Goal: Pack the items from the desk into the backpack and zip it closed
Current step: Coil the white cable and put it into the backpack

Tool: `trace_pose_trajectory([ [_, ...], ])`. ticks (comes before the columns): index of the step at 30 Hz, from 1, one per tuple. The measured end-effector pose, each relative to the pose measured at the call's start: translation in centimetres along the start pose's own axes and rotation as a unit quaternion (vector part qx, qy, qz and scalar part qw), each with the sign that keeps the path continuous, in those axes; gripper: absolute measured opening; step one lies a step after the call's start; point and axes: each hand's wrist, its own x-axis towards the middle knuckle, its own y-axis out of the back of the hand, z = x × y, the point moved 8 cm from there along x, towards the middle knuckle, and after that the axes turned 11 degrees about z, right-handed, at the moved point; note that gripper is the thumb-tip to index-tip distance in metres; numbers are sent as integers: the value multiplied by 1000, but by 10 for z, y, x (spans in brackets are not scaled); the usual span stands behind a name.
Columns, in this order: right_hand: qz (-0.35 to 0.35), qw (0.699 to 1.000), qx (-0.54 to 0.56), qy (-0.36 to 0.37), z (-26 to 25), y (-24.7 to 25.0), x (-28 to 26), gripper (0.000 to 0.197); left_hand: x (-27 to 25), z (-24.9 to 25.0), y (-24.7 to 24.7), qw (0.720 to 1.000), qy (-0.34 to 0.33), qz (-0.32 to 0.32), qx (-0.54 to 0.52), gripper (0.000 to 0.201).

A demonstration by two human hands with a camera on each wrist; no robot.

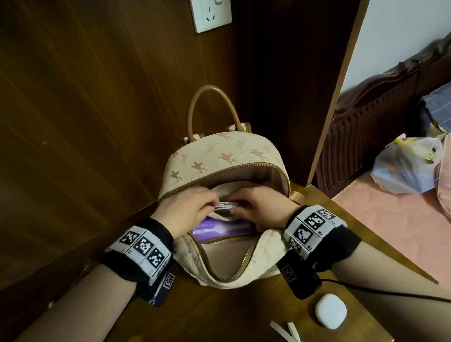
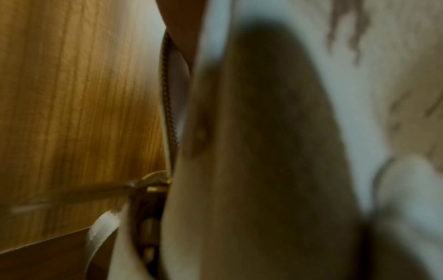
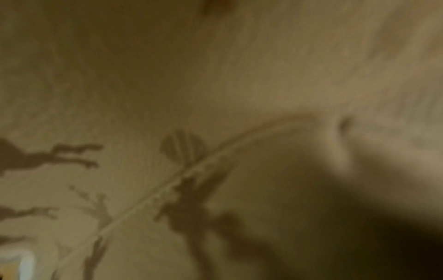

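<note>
A cream backpack (image 1: 212,155) with a horse print and a tan handle stands unzipped on the wooden desk (image 1: 230,319). Both my hands reach into its mouth. My left hand (image 1: 192,208) and my right hand (image 1: 257,206) pinch a thin grey-white flat item (image 1: 226,206) between fingers and thumbs, just above a purple packet (image 1: 218,229) lying inside. Both wrist views are blurred: the left wrist view shows the backpack's zipper teeth (image 2: 167,102) beside pale fabric, and the right wrist view shows only horse-print fabric (image 3: 182,170).
A white rounded case (image 1: 330,310) and a white ribbon-like strip (image 1: 288,336) lie on the desk near its front right. Dark wood panels with a wall socket (image 1: 210,6) rise behind the backpack. A bed with a pink sheet (image 1: 412,226) and a plastic bag lies right.
</note>
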Motion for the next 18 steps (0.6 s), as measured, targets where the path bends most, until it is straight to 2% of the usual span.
trace_pose_trajectory([
  [7,-1,1000,14,-7,2,-3,-1,29,5,10,0,997,0,-50,54,16],
  [11,45,998,41,-25,7,15,-11,50,5,-4,0,994,48,-82,56,15],
  [14,76,997,0,-24,11,27,-14,55,12,-2,-1,994,44,-88,45,20],
  [18,74,995,-46,-48,16,27,-12,46,20,2,4,992,14,-63,105,26],
])
